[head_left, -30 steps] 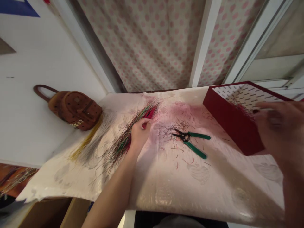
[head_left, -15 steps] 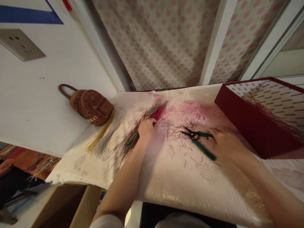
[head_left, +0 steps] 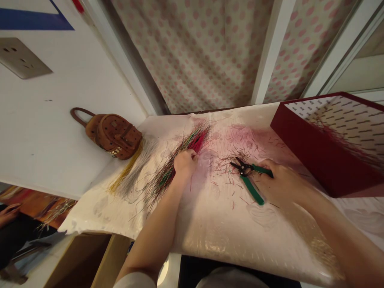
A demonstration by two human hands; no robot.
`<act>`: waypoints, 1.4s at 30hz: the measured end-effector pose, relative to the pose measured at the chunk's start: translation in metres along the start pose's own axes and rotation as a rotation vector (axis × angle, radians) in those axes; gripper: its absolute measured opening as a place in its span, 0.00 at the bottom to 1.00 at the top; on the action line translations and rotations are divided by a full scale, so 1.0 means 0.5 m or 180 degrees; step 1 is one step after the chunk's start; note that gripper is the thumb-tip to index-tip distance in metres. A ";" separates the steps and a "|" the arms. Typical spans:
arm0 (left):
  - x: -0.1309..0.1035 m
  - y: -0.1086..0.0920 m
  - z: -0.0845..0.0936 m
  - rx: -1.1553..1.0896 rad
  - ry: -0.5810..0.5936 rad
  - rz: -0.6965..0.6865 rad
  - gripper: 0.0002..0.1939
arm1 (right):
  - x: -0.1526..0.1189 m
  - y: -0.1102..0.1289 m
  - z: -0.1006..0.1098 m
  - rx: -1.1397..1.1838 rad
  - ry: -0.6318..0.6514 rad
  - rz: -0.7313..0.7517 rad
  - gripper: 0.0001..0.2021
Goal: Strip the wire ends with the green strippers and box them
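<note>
My left hand [head_left: 185, 162] is closed at the bundle of thin dark, green and red wires [head_left: 172, 162]; a short red strand hangs below its fingertips. Bright red strands [head_left: 199, 142] lie just beyond the fingers. On the right, my right hand [head_left: 277, 178] is closed on one green handle of the wire cutters [head_left: 247, 174]. The other handle stands apart and the dark jaws are open, pointing left over short wire clippings [head_left: 225, 164]. Grey wires [head_left: 136, 172] and yellow wires [head_left: 124, 174] lie to the left of the bundle.
A brown backpack-shaped bag [head_left: 115, 134] leans at the wall on the back left. A dark red box [head_left: 315, 156] with wires inside stands at the right. White plastic covers the table [head_left: 216, 228]. Another person's hand [head_left: 10, 214] shows at the far left.
The cutters' handles have spread wider, and the lower handle has swung left. A short red strand now shows below my left fingertips. The view has shifted slightly.
</note>
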State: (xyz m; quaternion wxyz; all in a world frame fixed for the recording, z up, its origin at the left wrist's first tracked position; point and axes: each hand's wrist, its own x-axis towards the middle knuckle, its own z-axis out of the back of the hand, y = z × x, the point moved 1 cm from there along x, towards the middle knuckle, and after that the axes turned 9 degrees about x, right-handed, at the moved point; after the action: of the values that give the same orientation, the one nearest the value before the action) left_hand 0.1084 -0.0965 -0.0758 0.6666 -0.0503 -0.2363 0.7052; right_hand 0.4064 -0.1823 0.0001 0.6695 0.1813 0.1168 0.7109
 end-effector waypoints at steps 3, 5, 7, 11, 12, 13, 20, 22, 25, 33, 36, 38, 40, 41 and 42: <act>-0.003 0.006 0.003 -0.0141 -0.0032 0.0093 0.09 | -0.002 0.001 -0.003 0.0140 0.0269 -0.0293 0.11; -0.004 0.008 0.004 -0.0407 -0.0113 0.0144 0.10 | -0.001 -0.002 -0.005 0.0254 0.0263 -0.0274 0.09; -0.004 0.009 0.006 -0.0890 -0.0250 0.0200 0.10 | 0.003 -0.011 -0.006 0.0490 0.0217 -0.0116 0.07; -0.005 0.006 0.020 -0.1471 -0.0909 0.0341 0.10 | 0.013 -0.027 -0.004 0.1152 0.0120 0.0222 0.09; -0.006 0.004 0.025 -0.1437 -0.1035 0.0392 0.10 | 0.015 -0.028 -0.002 0.1287 0.0059 0.0233 0.10; -0.007 0.003 0.029 -0.1341 -0.1050 0.0445 0.10 | 0.016 -0.029 0.001 0.1415 -0.0004 0.0212 0.10; -0.012 -0.011 0.020 0.0054 0.0399 0.0600 0.11 | 0.008 -0.021 0.011 0.2480 -0.0167 -0.0078 0.14; -0.011 -0.013 0.011 0.0221 0.0467 0.0543 0.11 | 0.006 -0.020 0.009 0.2801 -0.0202 -0.0168 0.15; -0.008 -0.014 0.003 0.0307 0.0452 0.0520 0.11 | 0.006 -0.022 0.007 0.3135 -0.0200 -0.0206 0.17; -0.007 -0.006 0.007 0.0120 0.0336 0.0543 0.10 | 0.005 -0.026 -0.001 0.3294 -0.0287 -0.0224 0.16; -0.008 -0.001 0.015 -0.0073 0.0207 0.0586 0.10 | 0.005 -0.025 -0.001 0.3383 -0.0368 -0.0224 0.17; -0.008 0.003 0.018 -0.0237 0.0120 0.0574 0.10 | 0.006 -0.027 -0.002 0.3434 -0.0380 -0.0218 0.18; -0.007 0.007 0.018 -0.0444 0.0050 0.0511 0.10 | 0.007 -0.029 -0.003 0.3510 -0.0330 -0.0240 0.18; -0.006 0.009 0.017 -0.0567 0.0019 0.0461 0.10 | 0.007 -0.030 -0.004 0.3560 -0.0284 -0.0260 0.19; -0.004 0.011 0.016 -0.0700 -0.0007 0.0406 0.10 | 0.007 -0.030 -0.005 0.3624 -0.0227 -0.0285 0.19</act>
State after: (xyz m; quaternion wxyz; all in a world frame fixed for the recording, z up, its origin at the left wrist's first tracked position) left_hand 0.1006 -0.1006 -0.0716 0.6106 -0.1372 -0.3093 0.7160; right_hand 0.4192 -0.1775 -0.0079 0.4992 0.5321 0.4662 0.5002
